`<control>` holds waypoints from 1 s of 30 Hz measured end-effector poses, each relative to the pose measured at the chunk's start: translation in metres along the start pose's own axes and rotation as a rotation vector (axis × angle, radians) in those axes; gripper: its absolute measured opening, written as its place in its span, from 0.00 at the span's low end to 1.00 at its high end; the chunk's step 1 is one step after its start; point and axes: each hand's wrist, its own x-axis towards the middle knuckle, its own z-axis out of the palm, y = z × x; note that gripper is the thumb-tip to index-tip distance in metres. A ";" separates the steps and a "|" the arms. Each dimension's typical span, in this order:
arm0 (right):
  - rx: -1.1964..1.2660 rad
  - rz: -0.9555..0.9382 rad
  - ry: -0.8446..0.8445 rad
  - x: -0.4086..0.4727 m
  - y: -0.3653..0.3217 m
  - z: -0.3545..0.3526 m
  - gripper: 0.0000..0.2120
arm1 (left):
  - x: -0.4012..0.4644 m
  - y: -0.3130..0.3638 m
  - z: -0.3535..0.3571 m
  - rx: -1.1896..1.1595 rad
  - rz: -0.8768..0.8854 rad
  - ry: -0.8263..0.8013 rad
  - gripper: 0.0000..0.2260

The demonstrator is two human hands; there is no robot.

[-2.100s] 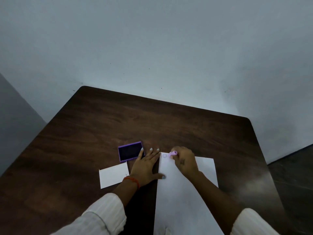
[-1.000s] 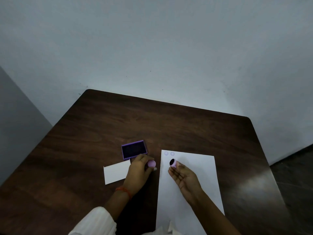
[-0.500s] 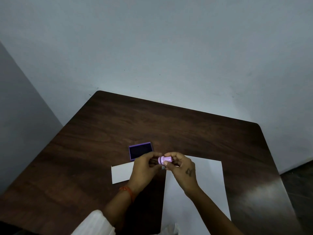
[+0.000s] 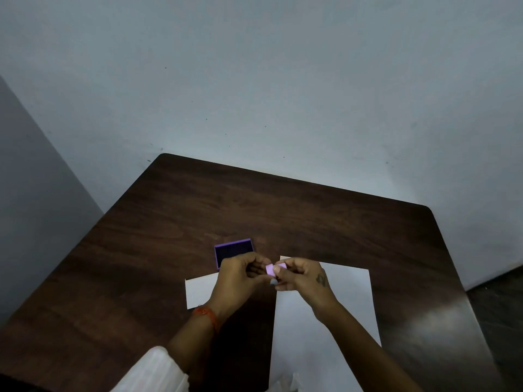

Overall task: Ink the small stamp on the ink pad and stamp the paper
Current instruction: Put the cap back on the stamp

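Note:
A small pink-purple stamp (image 4: 274,269) lies sideways in the air between my two hands, above the table. My left hand (image 4: 240,275) pinches its left end and my right hand (image 4: 304,277) pinches its right end. Just behind my left hand the open purple ink pad (image 4: 232,251) rests on the table, its dark surface showing. The large white paper (image 4: 342,295) lies under and to the right of my right hand; its top left corner peeks out above my fingers.
A smaller white card (image 4: 198,291) lies left of my left wrist. The dark wooden table (image 4: 297,210) has rounded far corners and stands against a pale wall. An orange band circles my left wrist.
My right hand lifted the stamp off the paper, leaving two round marks. My left hand picked up a small pink piece, and both hands came together on the stamp in the air.

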 end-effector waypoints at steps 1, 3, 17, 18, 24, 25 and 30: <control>0.011 0.011 0.002 0.001 0.000 0.001 0.07 | 0.000 0.001 0.000 0.001 -0.004 0.002 0.09; 0.046 0.024 0.019 0.001 -0.001 0.001 0.08 | -0.001 0.002 -0.001 -0.002 -0.021 0.017 0.08; 0.066 0.001 0.021 0.002 0.004 -0.002 0.08 | 0.001 -0.012 0.001 0.055 -0.056 0.048 0.09; 0.070 0.010 0.020 0.002 0.005 -0.001 0.05 | 0.001 -0.013 0.001 0.056 -0.058 0.046 0.09; 0.041 0.042 0.025 0.004 0.010 0.000 0.08 | 0.001 -0.015 0.002 0.050 -0.046 0.036 0.10; 0.011 0.049 0.031 0.004 0.010 0.001 0.09 | 0.001 -0.015 0.003 0.048 -0.045 0.034 0.09; 0.063 0.148 -0.007 0.006 0.008 0.006 0.07 | -0.001 -0.017 0.004 0.068 -0.015 0.051 0.09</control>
